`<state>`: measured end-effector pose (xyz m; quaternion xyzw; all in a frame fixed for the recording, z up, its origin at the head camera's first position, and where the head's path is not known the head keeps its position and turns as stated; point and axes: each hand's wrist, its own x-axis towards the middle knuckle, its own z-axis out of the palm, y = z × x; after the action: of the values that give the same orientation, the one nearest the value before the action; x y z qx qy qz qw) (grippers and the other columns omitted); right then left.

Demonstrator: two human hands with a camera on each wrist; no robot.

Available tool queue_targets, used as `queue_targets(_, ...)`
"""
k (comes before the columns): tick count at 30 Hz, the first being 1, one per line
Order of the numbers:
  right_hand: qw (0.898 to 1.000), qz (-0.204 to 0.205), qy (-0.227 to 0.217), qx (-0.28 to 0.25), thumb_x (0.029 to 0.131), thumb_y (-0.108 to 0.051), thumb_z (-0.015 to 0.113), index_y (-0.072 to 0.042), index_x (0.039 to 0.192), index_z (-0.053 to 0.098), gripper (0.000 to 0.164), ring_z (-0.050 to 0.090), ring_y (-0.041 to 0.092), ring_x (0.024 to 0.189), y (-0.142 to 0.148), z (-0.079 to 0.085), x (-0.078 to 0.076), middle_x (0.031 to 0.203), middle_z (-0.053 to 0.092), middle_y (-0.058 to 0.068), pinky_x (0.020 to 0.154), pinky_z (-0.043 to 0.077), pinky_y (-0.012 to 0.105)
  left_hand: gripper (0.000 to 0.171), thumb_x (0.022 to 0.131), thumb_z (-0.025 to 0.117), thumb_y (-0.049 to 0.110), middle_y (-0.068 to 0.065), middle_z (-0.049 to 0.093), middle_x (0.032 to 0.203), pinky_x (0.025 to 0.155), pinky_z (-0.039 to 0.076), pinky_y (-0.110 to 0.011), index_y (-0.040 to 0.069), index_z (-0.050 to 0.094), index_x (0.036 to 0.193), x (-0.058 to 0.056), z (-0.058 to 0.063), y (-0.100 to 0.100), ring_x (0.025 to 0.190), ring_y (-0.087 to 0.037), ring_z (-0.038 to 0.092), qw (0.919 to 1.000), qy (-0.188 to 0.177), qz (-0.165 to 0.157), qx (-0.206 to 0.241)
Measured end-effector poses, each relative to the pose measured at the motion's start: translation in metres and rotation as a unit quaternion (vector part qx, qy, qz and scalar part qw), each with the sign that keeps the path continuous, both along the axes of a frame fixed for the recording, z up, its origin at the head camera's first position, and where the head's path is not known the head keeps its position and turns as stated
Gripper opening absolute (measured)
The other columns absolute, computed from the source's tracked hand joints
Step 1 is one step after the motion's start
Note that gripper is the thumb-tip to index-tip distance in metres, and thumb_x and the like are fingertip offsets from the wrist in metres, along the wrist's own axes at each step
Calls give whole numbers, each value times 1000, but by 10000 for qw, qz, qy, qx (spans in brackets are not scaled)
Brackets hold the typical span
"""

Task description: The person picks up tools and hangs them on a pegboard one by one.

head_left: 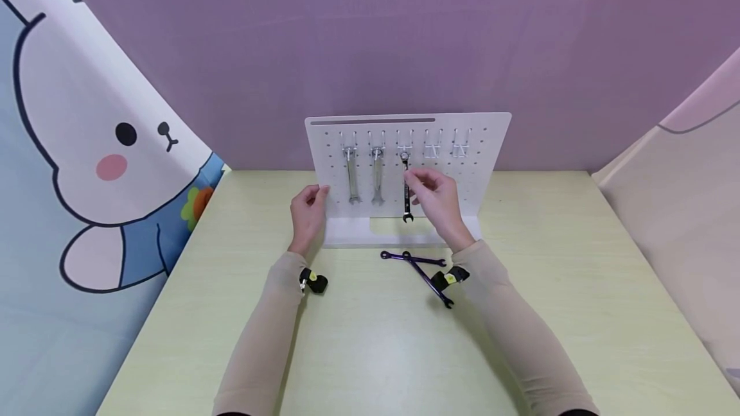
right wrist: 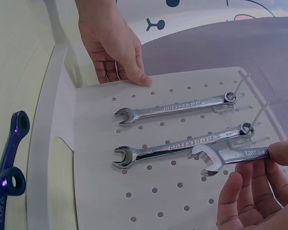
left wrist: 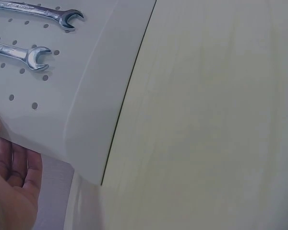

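Note:
My right hand (head_left: 437, 201) pinches a silver combination wrench (head_left: 407, 188) by its shaft between thumb and fingers. The wrench hangs upright before the white pegboard (head_left: 485, 146), its ring end right at the third hook (head_left: 404, 140) and its open jaw pointing down. Two more silver wrenches (right wrist: 182, 106) hang side by side on hooks to the left, ring ends up. With my left hand (head_left: 308, 210) I hold the pegboard's left edge; the thumb lies on the front face and the fingers reach behind, as the right wrist view shows.
Two dark purple wrenches (head_left: 428, 281) lie crossed on the pale wooden table (head_left: 370, 352), in front of the board's base (head_left: 347, 233). Two bare hooks (head_left: 460, 146) stick out on the board's right part. A purple backdrop (head_left: 405, 37) rises behind the board.

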<state>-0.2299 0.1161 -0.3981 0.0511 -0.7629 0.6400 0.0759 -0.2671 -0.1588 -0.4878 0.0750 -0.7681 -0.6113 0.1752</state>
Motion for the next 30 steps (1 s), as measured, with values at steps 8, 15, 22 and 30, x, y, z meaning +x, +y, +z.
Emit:
queue_targets(8,10000,18,-62,19,106,-30,68,-1,123,73,33,65,12,82,-1,1,-1,108,73,8,79,62,42,30,106,69,30,-10,69,96,69,44,-22,2,76,110,-1,-2,-1,83,-16,56,10000,5,-4,35)
queue_targets(15,10000,-23,-55,-21,106,-28,68,-2,121,73,31,64,11,82,-1,0,-4,106,73,7,84,61,51,29,106,69,30,-12,71,97,70,44,-22,2,76,111,0,-1,-1,84,-17,56,10000,33,-10,34)
queue_targets(22,9999,17,-98,-112,106,-28,68,-2,122,73,31,64,11,83,-2,-1,-6,106,72,6,85,62,50,31,106,69,31,-12,71,98,69,45,-22,2,76,112,1,-1,-2,83,-17,57,10000,-22,-17,-6)
queue_targets(30,9995,15,-237,-221,105,-27,69,0,123,72,32,64,11,81,-3,2,-9,106,72,9,72,60,27,30,106,69,31,-10,70,95,69,44,-22,2,76,110,1,-2,-2,82,-17,56,10000,41,-37,53)
